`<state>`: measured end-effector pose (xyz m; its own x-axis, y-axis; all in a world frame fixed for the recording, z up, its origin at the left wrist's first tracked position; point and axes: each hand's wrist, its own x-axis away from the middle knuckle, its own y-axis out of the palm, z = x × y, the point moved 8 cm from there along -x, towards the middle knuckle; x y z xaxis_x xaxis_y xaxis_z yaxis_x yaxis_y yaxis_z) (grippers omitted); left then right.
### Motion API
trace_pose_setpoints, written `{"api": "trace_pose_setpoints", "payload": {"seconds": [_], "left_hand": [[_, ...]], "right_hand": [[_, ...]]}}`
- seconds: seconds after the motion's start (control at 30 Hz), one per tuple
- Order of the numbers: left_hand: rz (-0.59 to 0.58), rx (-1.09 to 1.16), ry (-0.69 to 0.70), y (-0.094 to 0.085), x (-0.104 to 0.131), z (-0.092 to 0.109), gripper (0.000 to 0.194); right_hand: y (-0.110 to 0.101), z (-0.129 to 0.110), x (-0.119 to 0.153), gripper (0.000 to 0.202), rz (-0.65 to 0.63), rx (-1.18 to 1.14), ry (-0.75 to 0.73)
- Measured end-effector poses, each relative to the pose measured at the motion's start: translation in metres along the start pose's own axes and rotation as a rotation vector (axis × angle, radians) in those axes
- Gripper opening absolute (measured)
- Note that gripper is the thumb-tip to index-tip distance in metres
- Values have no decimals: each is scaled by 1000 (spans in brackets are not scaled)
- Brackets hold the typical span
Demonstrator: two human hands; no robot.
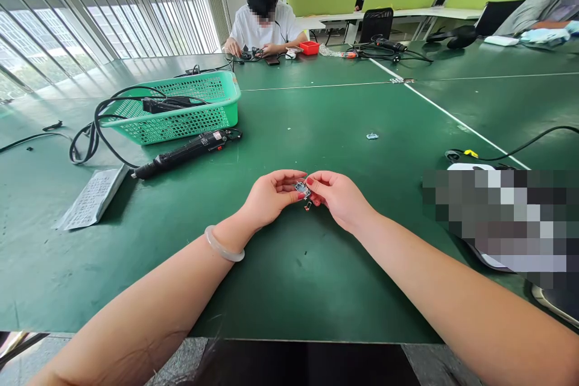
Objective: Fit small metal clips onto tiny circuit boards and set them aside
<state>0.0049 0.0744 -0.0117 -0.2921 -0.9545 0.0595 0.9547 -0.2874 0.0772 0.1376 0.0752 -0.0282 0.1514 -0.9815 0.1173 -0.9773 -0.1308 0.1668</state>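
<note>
Head view shows me two bare hands meeting over the green table (289,289), and one tiny part pinched between them. My left hand (270,196) curls in from the left with a pale, smooth bangle (223,245) on its wrist; my right hand (339,196) comes in from the right. Both have thumb and fingertips closed on the same small circuit part (302,189) — flat, bluish-silver, with a little metal tab hanging below it. It sits just above the tabletop, near the table's front edge and roughly in the middle of my view.

I count one electric screwdriver (183,155), black and cylindrical, lying on its side to the left of my hands, its cable looping back toward one green basket (212,111). That basket is plastic, rectangular, with a fine mesh wall, and something black lies inside it. One white sheet (93,198) with a printed grid pattern lies flat near the screwdriver's tip. One more small bluish piece (372,136) rests alone on the mat, well apart from my hands.

At the far end one other person in a white shirt (253,27) sits with both hands on the table — beside them one small red tray (310,47). The table surface is matt, scuffed, crossed by white lines.
</note>
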Motion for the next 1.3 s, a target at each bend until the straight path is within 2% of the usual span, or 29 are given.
{"api": "trace_pose_setpoints", "payload": {"seconds": [0.23, 0.6, 0.93, 1.07, 1.3], "left_hand": [[28, 52, 31, -4, -4, -3, 41], [21, 85, 34, -2, -2, 0, 37], [8, 183, 44, -3, -4, -3, 43], [3, 174, 49, -3, -4, -3, 39], [-20, 129, -9, -1, -1, -4, 38]], "right_hand": [[1, -1, 1, 52, 21, -41, -16], [0, -4, 5, 46, 97, -4, -71], [-5, -17, 6, 38, 160, 257, -213], [-8, -24, 9, 35, 181, 353, -258], [-11, -30, 11, 42, 193, 437, -284]]}}
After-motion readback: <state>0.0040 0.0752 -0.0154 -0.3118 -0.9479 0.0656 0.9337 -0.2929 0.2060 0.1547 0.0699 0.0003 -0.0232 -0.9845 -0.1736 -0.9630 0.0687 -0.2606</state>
